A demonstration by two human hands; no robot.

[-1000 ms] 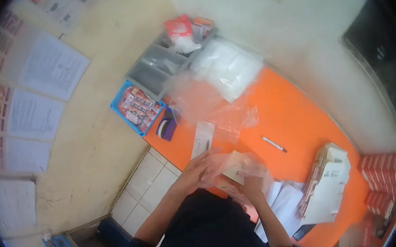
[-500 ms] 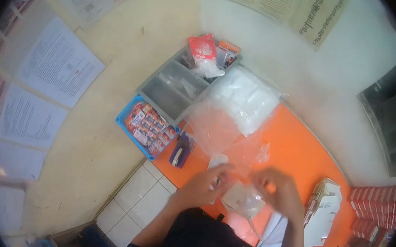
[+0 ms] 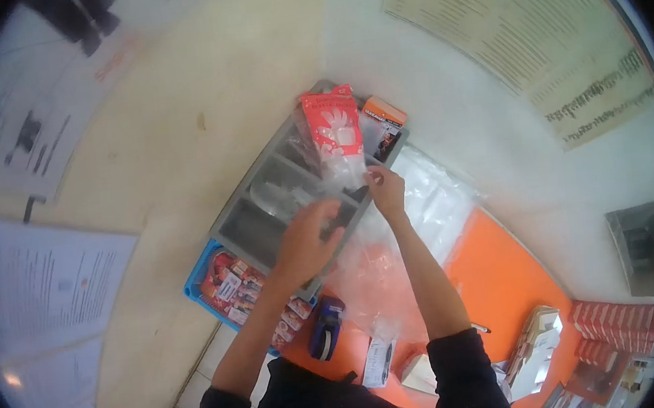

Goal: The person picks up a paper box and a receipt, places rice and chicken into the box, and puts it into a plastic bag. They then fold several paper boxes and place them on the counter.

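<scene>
My right hand [image 3: 387,192] pinches at the clear lower end of a red plastic-glove packet [image 3: 335,128], by the right edge of a grey divided tray [image 3: 248,243]. What exactly its fingertips grip is partly hidden. Above the tray's middle compartments is my left hand [image 3: 308,241], open, fingers and thumb apart, slightly blurred. Beneath it, crumpled clear plastic [image 3: 275,197] lies in a compartment. An orange-and-black box [image 3: 382,120] stands in the tray's far right corner, beside the packet.
A blue basket [image 3: 205,282] of printed sachets adjoins the tray. Clear plastic bags [image 3: 436,193] cover part of the orange table [image 3: 490,267]. A tape dispenser [image 3: 327,328], a small white box [image 3: 378,362] and a pen [image 3: 481,328] lie nearer me. Red-striped boxes [image 3: 614,326] are stacked at right.
Both hands have moved from a clear plastic bag at the near side of the table up to the grey tray. My right hand now pinches at the glove packet. The view has shifted too.
</scene>
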